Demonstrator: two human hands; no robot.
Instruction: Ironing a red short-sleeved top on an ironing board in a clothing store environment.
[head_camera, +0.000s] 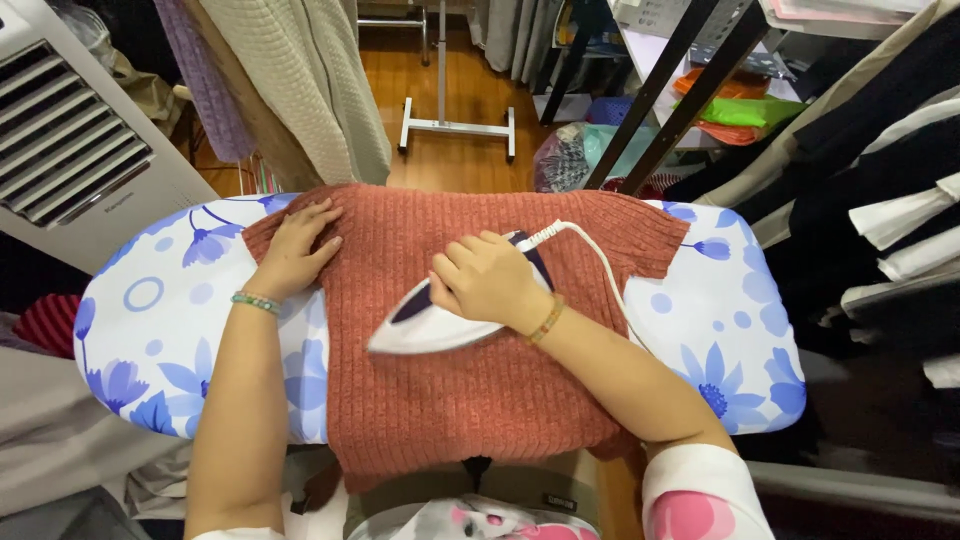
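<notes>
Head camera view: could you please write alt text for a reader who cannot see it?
A right hand grips a white iron on a rust-red ribbed sweater. The left hand lies flat on the sweater, spread over a floral ironing board.

Floral ironing board (150, 330) under a rust ribbed sweater (470, 390).

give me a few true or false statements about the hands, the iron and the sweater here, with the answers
1. The right hand grips the iron. True.
2. The left hand lies flat on the sweater. True.
3. The sweater is blue. False: it is rust red, ribbed knit.
4. The iron stands upright on the ironing board. False: it lies soleplate down on the sweater.
5. The iron's cord is white. True.
</notes>
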